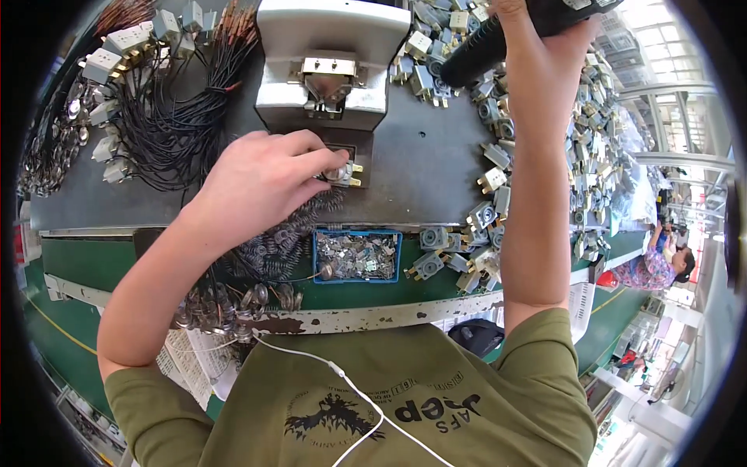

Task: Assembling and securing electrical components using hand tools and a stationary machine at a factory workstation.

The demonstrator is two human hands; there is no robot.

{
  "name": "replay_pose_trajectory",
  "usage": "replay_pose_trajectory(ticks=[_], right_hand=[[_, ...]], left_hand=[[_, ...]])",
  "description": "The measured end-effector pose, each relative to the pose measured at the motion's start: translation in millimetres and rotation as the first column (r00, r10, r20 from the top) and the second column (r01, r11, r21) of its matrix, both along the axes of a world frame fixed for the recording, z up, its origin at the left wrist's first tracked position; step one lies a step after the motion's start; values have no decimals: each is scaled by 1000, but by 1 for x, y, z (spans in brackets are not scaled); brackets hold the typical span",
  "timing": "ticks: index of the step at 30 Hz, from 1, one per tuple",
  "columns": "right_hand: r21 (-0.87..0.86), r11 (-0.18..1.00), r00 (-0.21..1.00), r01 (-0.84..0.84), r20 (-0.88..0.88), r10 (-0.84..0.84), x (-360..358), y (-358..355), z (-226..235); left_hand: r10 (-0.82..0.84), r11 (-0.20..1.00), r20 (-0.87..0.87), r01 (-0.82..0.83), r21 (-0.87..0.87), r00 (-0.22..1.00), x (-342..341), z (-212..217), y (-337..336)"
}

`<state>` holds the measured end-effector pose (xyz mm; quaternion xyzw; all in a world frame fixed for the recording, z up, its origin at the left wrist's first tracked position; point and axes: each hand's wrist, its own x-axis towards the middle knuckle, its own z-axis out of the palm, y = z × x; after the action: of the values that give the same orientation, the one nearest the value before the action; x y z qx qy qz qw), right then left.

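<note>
My left hand [261,175] reaches to the bench in front of a metal machine. Its thumb and fingertips are closed on a small socket-like part [339,176] with a round metal piece and brass terminals pointing right. Fingers hide some of that part, which lies at a dark plate [363,148] below the machine. At the top right, my right hand [548,39] grips a thick black cylindrical tool [476,56] with a ribbed section, its blunt end pointing down and left. The picture's upper edge cuts off part of this hand and the tool.
A silver and black machine [334,39] stands centrally. Black wires [167,128] with grey blocks lie left. Coiled springs [272,249] sit beside a blue tray [314,268] of small metal pieces. Grey parts with brass prongs [494,180] crowd the right. A person [650,268] sits far right.
</note>
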<state>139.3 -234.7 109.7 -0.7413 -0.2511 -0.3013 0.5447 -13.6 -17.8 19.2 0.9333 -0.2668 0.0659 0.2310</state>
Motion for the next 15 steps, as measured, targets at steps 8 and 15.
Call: replay_pose_trajectory(ticks=[8,15], right_hand=[[-235,969,982,78,186,-34,10,-56,-54],[-840,529,991,122,131,-20,39,-51,-109]], left_hand=[[134,991,565,-111,-76,814,17,32,50],[209,705,777,-643,301,593,58,62,163]])
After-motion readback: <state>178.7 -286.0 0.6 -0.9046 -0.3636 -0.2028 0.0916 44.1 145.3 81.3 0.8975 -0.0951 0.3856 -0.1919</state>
